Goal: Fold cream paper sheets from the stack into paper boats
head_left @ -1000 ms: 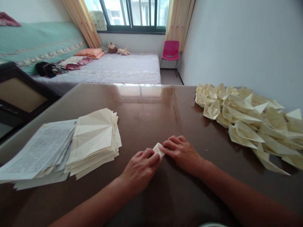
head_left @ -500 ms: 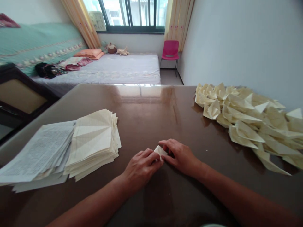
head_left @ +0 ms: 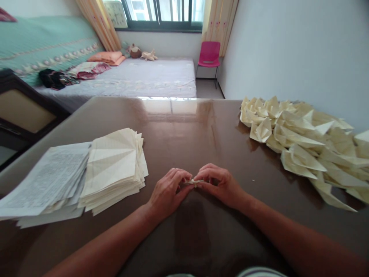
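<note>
Sheet stack [head_left: 112, 169], folded-paper heap [head_left: 302, 140] on table [head_left: 178, 127]; pink chair [head_left: 209, 54] beyond.

cream folded paper [head_left: 192, 181], brown table [head_left: 178, 134], pink chair [head_left: 209, 54]

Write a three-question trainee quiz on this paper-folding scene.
1. True or false: the left hand and the right hand both pinch the small folded paper.
2. On the table, the heap of folded pieces lies: A) at the right, B) at the left, C) in the centre.
3. What lies just left of the creased sheet stack?
Key: 1 true; 2 A; 3 printed pages.
</note>
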The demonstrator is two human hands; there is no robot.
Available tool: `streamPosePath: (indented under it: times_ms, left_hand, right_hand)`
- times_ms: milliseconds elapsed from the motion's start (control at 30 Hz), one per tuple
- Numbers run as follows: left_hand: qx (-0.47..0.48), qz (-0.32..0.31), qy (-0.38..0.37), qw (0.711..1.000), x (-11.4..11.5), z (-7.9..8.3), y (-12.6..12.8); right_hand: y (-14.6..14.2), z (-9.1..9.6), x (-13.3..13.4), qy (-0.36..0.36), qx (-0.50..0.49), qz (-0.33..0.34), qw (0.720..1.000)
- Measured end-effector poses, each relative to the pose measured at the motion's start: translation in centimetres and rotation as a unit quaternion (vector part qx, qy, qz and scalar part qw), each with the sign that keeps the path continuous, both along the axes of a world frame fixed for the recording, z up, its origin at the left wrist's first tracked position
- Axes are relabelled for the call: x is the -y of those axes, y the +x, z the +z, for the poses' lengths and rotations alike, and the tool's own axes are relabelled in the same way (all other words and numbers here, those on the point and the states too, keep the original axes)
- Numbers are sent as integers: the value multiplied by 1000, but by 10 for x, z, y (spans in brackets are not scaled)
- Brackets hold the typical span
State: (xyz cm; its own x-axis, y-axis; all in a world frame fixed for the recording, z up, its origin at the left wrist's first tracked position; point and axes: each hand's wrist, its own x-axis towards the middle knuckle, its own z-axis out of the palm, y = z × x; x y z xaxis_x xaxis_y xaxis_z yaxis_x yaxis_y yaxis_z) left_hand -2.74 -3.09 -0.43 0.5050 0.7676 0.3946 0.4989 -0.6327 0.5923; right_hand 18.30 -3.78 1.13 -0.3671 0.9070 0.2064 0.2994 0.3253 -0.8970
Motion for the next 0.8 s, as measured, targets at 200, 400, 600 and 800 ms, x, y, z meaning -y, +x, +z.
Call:
streamPosePath:
  times_ms: [200,400,600,800]
  left_hand:
    - [29,-14,23,999,1,2,5]
    - [38,-20,4,999,0,2,5]
    - [33,-41,-15,999,0,3,4]
    - [54,-37,-46,997,-1,3,2]
  right_hand:
    - [-2,-2,2,102,76,-11,992]
    - [0,-1,2,84,70,7,994]
    - [1,3,2,68,51,10,996]
    - [1,-3,-2,-6,-5,-10,1000]
